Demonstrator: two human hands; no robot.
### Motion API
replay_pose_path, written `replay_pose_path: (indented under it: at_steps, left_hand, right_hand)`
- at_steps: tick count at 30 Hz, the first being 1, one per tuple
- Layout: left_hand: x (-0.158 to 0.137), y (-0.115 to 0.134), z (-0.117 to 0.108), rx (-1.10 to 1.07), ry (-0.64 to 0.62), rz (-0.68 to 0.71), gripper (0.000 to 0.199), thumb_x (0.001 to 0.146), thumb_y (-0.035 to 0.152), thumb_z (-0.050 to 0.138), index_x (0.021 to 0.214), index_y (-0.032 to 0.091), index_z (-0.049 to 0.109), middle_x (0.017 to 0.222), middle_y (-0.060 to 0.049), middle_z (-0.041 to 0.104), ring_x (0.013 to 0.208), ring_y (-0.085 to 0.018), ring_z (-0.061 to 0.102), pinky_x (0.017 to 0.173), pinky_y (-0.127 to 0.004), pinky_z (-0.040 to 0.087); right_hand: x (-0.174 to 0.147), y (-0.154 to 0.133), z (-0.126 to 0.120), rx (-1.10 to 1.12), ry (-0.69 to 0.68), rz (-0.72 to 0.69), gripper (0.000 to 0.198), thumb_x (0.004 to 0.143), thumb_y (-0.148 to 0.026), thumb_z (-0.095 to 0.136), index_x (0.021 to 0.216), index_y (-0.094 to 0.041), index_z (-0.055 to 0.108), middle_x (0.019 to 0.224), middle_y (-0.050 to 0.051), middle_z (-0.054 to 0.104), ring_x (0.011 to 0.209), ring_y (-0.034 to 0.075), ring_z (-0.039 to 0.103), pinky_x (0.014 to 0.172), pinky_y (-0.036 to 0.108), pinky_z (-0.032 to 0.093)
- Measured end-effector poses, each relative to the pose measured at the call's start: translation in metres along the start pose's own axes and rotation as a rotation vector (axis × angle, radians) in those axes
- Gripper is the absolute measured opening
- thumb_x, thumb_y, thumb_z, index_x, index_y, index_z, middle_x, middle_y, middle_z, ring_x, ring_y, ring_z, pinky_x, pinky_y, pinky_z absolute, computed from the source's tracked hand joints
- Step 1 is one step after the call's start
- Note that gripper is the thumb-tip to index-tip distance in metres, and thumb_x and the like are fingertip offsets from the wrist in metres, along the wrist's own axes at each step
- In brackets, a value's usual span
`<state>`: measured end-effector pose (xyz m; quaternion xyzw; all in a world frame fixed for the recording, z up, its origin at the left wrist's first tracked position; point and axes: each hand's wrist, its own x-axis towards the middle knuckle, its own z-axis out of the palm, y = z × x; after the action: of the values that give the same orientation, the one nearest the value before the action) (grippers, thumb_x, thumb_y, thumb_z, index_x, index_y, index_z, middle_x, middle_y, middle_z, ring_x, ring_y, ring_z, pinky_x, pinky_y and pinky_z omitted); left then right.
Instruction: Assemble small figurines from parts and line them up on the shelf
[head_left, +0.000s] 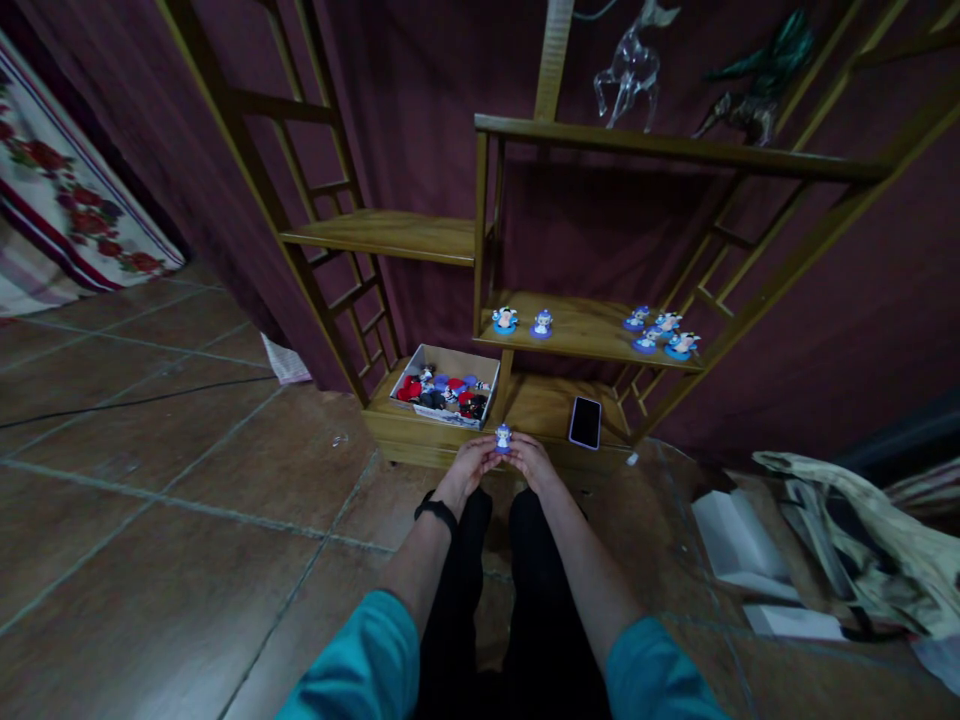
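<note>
1. Six figurines already stood on the shelf
2. A pile lay in the box, not yet set out
3. Near it, left hand and right hand pinched a purple figurine between fingertips

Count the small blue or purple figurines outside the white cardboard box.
7: one figurine between left hand and right hand; on the brown wooden shelf, two left, four right. Overlap may hide others.

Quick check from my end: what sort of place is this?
Probably a room in a home, though a shop can't be ruled out: a wooden display shelf holds small figurines and a clear deer ornament, and a flowered cloth shows at the left.
</note>
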<state>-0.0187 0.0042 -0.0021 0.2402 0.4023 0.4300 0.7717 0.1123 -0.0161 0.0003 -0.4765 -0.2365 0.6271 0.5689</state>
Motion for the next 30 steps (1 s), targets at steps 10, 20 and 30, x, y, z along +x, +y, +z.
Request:
replay_pose_path:
  at_steps: [10,20,30]
  left_hand:
    - [-0.0007,-0.0006,0.0008,-0.042,0.027,0.031,0.013,0.070,0.009,0.063,0.083,0.008,0.064,0.070,-0.009,0.066,0.059,-0.010,0.061,0.062,-0.023,0.052]
    - [-0.0024,-0.0005,0.0020,-0.019,0.084,0.038,0.009,0.069,0.011,0.064,0.078,0.009,0.064,0.062,-0.005,0.062,0.050,-0.007,0.056,0.053,-0.019,0.049]
    - [-0.0022,0.0021,0.0021,0.001,0.023,0.008,0.012,0.069,0.012,0.064,0.081,0.009,0.064,0.065,-0.007,0.063,0.052,-0.008,0.057,0.056,-0.020,0.050]
  right_hand:
    - [0.0013,0.0014,-0.0024,-0.011,-0.021,-0.005,0.021,0.058,-0.018,0.068,0.078,-0.015,0.065,0.074,0.005,0.069,0.069,0.015,0.064,0.069,0.027,0.052]
    - [-0.0023,0.0008,-0.0029,-0.049,-0.064,-0.023,0.025,0.058,-0.026,0.072,0.080,-0.016,0.065,0.080,0.005,0.070,0.072,0.016,0.065,0.069,0.028,0.052]
    - [-0.0062,-0.0020,-0.0003,-0.050,-0.064,-0.039,0.025,0.054,-0.023,0.072,0.076,-0.017,0.065,0.077,0.004,0.070,0.071,0.017,0.065,0.070,0.030,0.051]
